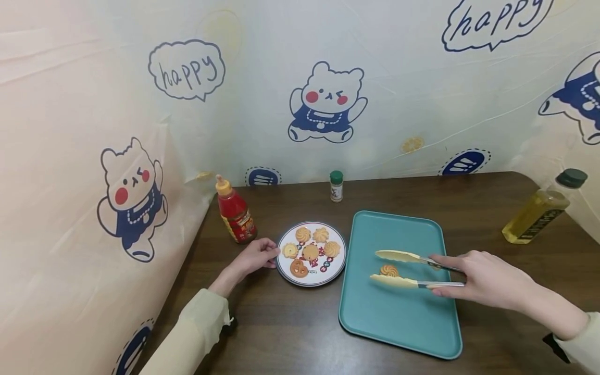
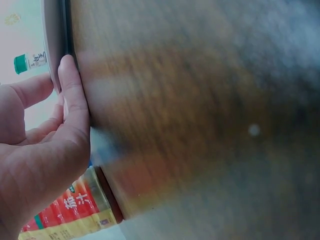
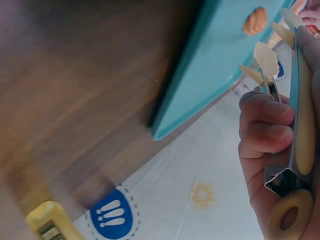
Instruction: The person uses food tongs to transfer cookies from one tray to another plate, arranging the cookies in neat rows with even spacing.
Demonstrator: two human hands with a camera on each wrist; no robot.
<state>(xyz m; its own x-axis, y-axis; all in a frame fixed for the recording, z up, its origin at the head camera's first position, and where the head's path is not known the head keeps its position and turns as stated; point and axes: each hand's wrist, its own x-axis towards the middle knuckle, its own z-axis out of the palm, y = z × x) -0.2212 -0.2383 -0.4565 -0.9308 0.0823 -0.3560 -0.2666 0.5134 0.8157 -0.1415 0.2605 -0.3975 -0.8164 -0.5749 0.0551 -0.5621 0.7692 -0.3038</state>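
My left hand (image 1: 255, 255) pinches the left rim of a round white plate (image 1: 313, 280), thumb above and a finger at its edge in the left wrist view. Several cookies lie on the plate, among them a pretzel-shaped one (image 1: 298, 269). Over a teal tray (image 1: 394, 323), my right hand (image 1: 492, 278) grips metal tongs (image 1: 424, 259) with cream scalloped tips. Those tips stand apart, pointing left. A single swirled cookie (image 1: 389, 270) sits on the tray between them; in the right wrist view this cookie (image 3: 255, 21) shows apart from the tongs (image 3: 299, 110).
A red sauce bottle (image 1: 237, 216) with a yellow cap stands behind my left hand. At the back is a small green-capped shaker (image 1: 336, 186). An oil bottle (image 1: 536, 213) stands at the far right. Printed cloth (image 1: 262, 125) hangs behind and beside the brown table (image 1: 276, 323).
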